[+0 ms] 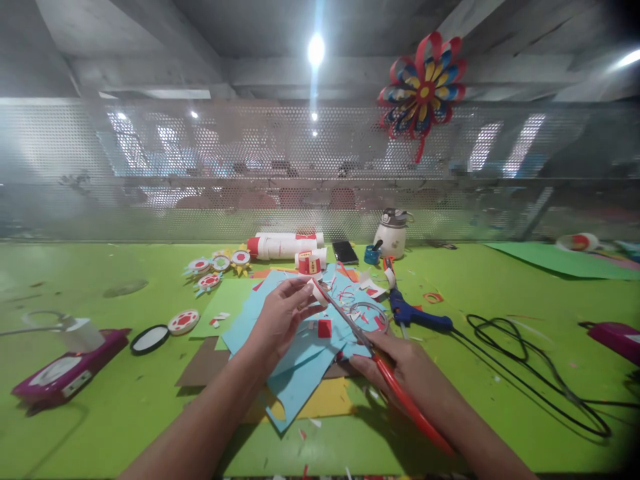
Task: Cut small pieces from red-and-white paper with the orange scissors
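In my left hand a small red and white paper cup piece is pinched between thumb and fingers. Red-handled scissors are gripped in my right hand. Their blades point up and left and touch or overlap the edge of the paper piece; whether the blades are parted I cannot make out. Under both hands lie light blue paper sheets with a small red square and thin red and white scraps. A roll of clear tape rests behind the scissor blades.
A blue glue gun with a looping black cord lies to the right. Stacked paper cups, a phone and a white bottle stand along the back. Purple power strip at left; paper flower badges behind it.
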